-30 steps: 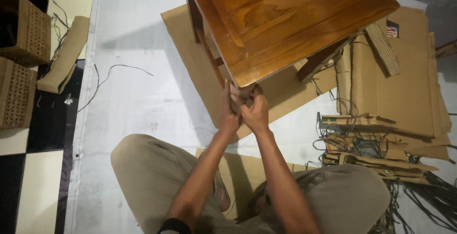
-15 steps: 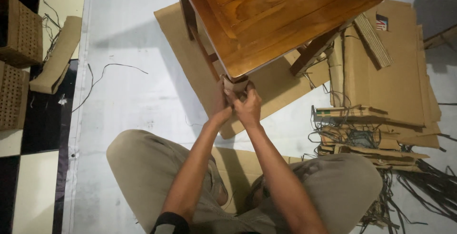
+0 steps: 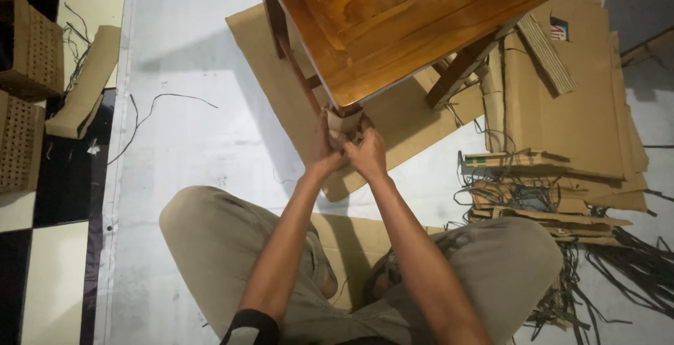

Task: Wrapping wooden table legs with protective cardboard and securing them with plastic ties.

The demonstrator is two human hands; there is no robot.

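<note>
Cardboard wrap [image 3: 345, 120] on the wooden table's [image 3: 400, 22] leg is gripped by both hands' fingers [image 3: 351, 141].

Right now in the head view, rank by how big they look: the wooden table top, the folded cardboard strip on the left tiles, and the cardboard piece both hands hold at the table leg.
1. wooden table top, cut off by the frame
2. folded cardboard strip
3. cardboard piece, partly hidden by the left hand and right hand

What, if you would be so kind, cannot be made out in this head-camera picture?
- Table leg, head view: wrapped in cardboard strip, lower part hidden by left hand and right hand.
- Wooden table: far side cut off by the top edge.
- How the strip is fastened: hidden by the fingers.
- Black straps: cut off at the right edge.
</note>
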